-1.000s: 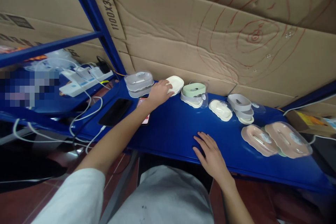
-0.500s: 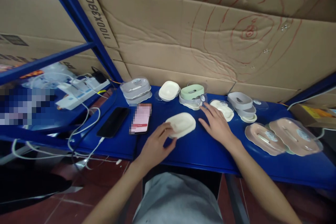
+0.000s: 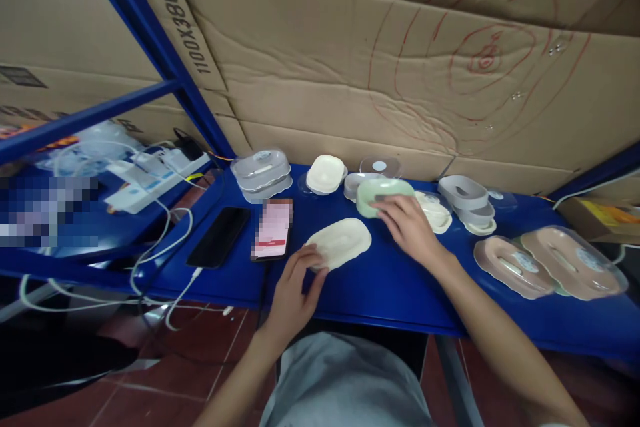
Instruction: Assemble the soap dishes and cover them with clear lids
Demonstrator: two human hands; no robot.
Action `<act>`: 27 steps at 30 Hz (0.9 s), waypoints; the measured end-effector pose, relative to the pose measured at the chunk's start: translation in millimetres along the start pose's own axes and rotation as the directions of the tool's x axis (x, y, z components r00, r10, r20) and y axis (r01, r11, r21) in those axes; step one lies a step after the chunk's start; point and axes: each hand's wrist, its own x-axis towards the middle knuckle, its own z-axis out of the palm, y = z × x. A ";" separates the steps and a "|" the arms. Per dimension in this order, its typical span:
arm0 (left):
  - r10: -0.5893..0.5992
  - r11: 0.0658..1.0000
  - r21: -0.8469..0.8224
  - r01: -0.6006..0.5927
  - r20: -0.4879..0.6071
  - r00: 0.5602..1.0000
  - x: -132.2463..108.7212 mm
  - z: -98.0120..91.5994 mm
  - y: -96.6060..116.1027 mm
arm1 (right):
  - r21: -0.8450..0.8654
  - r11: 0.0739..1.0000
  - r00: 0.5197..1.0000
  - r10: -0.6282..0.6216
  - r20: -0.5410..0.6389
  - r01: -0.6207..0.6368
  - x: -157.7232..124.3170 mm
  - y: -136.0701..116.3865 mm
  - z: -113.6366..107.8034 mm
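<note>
My left hand (image 3: 299, 287) is closed on the near left end of a cream oval soap dish base (image 3: 345, 240), fingers on top and thumb at its edge. A green oval soap dish tray (image 3: 385, 188) is gripped by my right hand (image 3: 407, 223), which covers part of its near side. The green tray is tilted and hangs just behind and to the right of the cream base, apart from it. Behind the tray are a grey dish part (image 3: 353, 185) and a clear lid (image 3: 387, 167) with a round label.
At the back stand lidded grey dishes (image 3: 261, 170), a cream dish (image 3: 325, 174) and stacked grey trays (image 3: 465, 195). Pink lidded dishes (image 3: 515, 267) sit at the right. Two phones lie left, one black (image 3: 218, 237), one lit (image 3: 271, 233). Cables and a power strip (image 3: 150, 181) are farther left.
My right hand has taken hold of the green tray and lifted it off the stack toward me. The cream base in my left hand has shifted slightly left.
</note>
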 end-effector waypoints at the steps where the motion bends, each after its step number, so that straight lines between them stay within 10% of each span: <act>1: -0.007 1.000 -0.003 0.007 0.009 1.000 -1.3 -1.1 -0.4 | -0.001 1.000 1.000 0.009 -0.002 -0.009 -20.6 -8.4 -4.7; 8: 0.147 0.989 -0.067 -0.132 0.398 0.905 -8.0 -1.4 1.6 | 0.047 0.963 0.959 0.267 -0.092 -0.264 -120.5 -51.6 -9.9; 16: 0.170 0.975 0.055 -0.214 0.434 0.885 -8.4 1.2 1.4 | 0.183 0.983 0.990 -0.051 0.131 0.026 -84.5 -96.6 2.2; 27: 0.172 0.978 0.052 -0.203 0.359 0.917 -6.0 5.0 0.2 | 0.101 0.994 0.946 0.011 0.323 -0.046 -83.4 -46.2 -4.8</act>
